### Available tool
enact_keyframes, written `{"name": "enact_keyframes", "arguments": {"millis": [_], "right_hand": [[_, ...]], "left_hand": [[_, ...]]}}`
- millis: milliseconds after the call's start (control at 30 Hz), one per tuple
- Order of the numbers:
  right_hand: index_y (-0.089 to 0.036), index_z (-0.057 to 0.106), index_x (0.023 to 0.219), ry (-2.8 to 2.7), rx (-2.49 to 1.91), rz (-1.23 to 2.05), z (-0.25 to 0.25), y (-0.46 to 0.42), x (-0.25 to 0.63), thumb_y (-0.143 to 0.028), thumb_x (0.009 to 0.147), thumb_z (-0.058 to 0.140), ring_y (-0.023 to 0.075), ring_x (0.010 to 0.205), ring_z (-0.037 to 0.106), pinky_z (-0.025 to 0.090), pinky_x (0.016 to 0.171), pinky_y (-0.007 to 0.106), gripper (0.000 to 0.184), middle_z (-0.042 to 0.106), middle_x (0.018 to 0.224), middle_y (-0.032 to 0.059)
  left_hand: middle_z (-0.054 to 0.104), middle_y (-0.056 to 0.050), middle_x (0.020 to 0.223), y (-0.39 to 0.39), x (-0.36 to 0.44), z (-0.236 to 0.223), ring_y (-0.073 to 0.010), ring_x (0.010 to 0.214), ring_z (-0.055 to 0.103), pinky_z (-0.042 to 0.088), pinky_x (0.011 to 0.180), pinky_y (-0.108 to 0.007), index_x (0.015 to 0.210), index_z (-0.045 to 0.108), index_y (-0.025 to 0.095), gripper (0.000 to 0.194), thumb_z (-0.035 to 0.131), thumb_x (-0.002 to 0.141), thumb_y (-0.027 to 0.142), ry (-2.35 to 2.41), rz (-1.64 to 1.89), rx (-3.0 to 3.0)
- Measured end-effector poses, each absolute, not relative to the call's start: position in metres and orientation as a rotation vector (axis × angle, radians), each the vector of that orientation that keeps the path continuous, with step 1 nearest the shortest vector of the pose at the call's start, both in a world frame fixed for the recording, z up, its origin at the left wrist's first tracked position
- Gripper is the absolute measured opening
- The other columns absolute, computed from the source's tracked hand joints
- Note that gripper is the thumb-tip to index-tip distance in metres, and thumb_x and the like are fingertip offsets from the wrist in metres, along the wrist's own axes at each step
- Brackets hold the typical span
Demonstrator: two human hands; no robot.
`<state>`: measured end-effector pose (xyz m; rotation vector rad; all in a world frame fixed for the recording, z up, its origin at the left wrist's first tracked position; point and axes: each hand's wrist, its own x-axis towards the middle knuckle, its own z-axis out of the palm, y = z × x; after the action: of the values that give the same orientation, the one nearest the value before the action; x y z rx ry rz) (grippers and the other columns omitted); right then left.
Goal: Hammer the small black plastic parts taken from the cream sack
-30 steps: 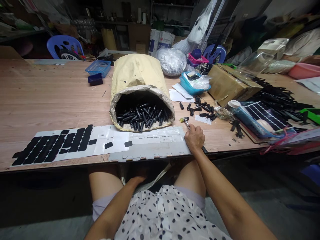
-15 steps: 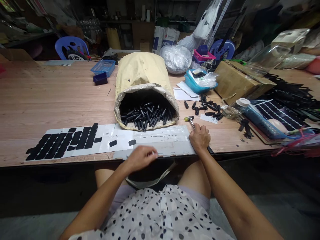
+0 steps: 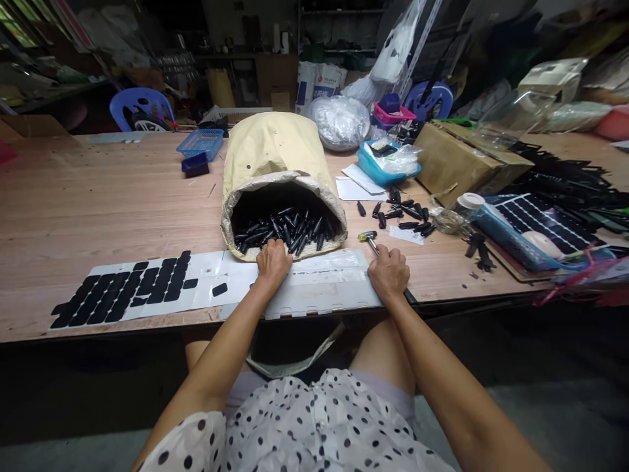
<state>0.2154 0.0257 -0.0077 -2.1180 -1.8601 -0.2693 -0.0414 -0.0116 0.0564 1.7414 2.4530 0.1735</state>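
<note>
So the right hand (image 3: 389, 274) has a hammer (image 3: 367, 236), fingers wrapped snugly around the handle, down by the near edge of the bench (image 3: 122, 210). The hammer's yellowish head sticks out past the knuckles toward the far edge, and the butt end pokes out on the other side, right about at the near edge. Left hand (image 3: 274, 262) is up at the mouth of a big tan sack (image 3: 275, 147) that's lying on its side around the middle of the bench, opening facing the near edge. Inside is a heap of black pieces (image 3: 295, 229), and the left fingers are right at the front of it, over the sack's lower lip. Fingertips are hidden from this angle, so I can't tell if they're pinching a piece or just touching. I'd call this the grabbing step: one hand at the pile, hammer parked in the other. If so, the next move calls for a clean pinch on a single piece, since they're all jumbled against each other. Between the sack and the near edge there's a gray board (image 3: 319, 295), with the left forearm crossing over it, and some loose pieces (image 3: 410, 213) lie beyond the hammer, to the right of the sack.
</note>
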Motion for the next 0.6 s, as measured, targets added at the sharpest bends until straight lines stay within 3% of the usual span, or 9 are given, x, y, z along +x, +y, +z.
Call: {"name": "enact_keyframes", "arguments": {"millis": [367,600], "right_hand": [[-0.020,0.065,0.123,-1.855,-2.121,-0.226,-0.004,0.024,0.209,-0.020,0.091,0.049,0.0266,0.095,0.051,0.035,0.070,0.032,0.036,0.057,0.101,0.0135],[-0.019,0.064,0.125,-1.864,-2.145,-0.183,0.000,0.022,0.205,-0.021,0.091,0.049,0.0270,0.098,0.050,0.038,0.074,0.033,0.037,0.057,0.104,0.0145]], "left_hand": [[0.065,-0.015,0.113,-0.019,-0.059,0.044,-0.0335,0.105,0.066,0.053,0.085,-0.042,0.102,0.073,0.018,0.023,0.056,0.087,0.024,2.470,0.279,1.775],[0.065,-0.005,0.105,-0.021,-0.061,0.057,-0.0227,0.098,0.064,0.051,0.079,-0.031,0.102,0.071,0.025,0.020,0.060,0.086,0.028,2.392,0.657,1.864]]}}
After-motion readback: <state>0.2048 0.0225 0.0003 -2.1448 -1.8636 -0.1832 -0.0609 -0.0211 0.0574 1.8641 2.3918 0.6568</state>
